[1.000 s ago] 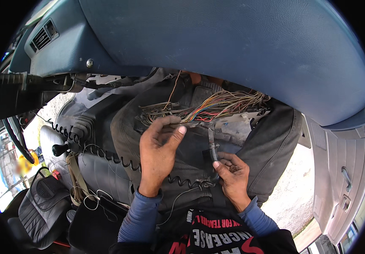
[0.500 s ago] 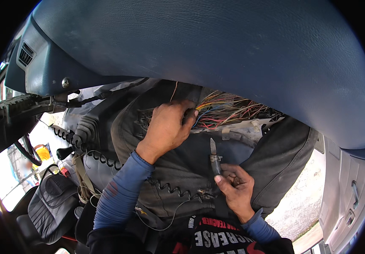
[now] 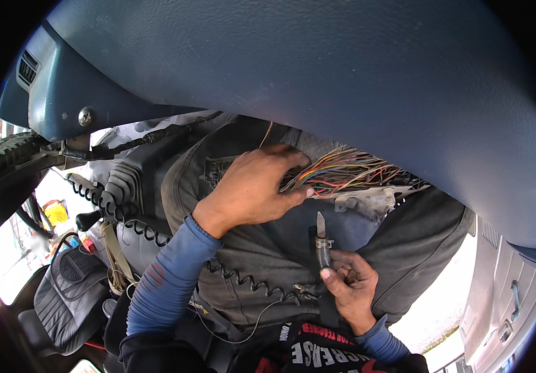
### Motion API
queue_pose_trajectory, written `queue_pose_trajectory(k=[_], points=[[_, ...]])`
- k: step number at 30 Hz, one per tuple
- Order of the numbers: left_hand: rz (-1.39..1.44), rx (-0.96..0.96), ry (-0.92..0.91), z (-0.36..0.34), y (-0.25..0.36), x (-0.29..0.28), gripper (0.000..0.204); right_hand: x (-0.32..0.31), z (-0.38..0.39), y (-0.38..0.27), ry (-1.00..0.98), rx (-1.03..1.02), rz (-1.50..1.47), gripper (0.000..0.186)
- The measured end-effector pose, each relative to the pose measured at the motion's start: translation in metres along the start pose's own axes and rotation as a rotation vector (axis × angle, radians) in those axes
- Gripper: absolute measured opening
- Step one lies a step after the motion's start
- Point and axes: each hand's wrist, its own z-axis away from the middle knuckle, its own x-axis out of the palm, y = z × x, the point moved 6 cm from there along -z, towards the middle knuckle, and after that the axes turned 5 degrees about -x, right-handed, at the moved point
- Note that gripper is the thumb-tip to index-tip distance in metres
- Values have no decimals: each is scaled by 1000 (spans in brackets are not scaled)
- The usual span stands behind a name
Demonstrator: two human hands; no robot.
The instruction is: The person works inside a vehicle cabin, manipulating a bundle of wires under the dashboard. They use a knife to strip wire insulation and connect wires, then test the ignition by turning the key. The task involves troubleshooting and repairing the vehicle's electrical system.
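Observation:
My left hand [image 3: 252, 186] is around the near end of a bundle of many-coloured wires [image 3: 349, 171], fingers on the far side and thumb on the near side. The hand hides the wires' ends. Lower right, my right hand [image 3: 352, 283] grips a short knife [image 3: 322, 239] by its dark handle, a metal clamp ringing the handle near the blade. The blade points up toward the dashboard, apart from the wires. A single thin wire [image 3: 267, 133] rises behind my left hand.
A blue-grey dashboard [image 3: 317, 68] overhangs the wires. My legs in dark trousers [image 3: 423, 230] lie beneath. A black coiled cord [image 3: 249, 280] crosses my lap. To the left are a gear lever [image 3: 88, 220] and a seat [image 3: 69, 295]; a door panel [image 3: 504, 304] stands at right.
My left hand has spread wider around the wire bundle and shifted slightly right. The knife and right hand sit slightly lower and further right; the whole view has shifted a little.

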Motion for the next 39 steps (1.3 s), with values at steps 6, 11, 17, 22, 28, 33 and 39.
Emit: queue_pose_trajectory(k=[6, 11, 17, 22, 28, 33, 39], points=[[-106, -48, 47, -4, -7, 13, 28, 5, -2, -3, 4, -20, 56, 29], [10, -85, 65, -1, -7, 8, 30, 4, 3, -3, -3, -54, 23, 28], [-10, -115, 36, -10, -2, 5, 46, 4, 4, -2, 9, -24, 23, 27], [-41, -64, -85, 9, -4, 20, 66, 1, 2, 1, -4, -36, -81, 23], [64, -247, -131, 7, 3, 16, 63, 5, 4, -2, -26, -52, -70, 24], [161, -204, -71, -9, -3, 9, 45, 4, 4, 2, -44, -42, -73, 25], [63, -86, 14, -17, -12, 4, 35, 2, 7, 0, 3, -2, -55, 26]])
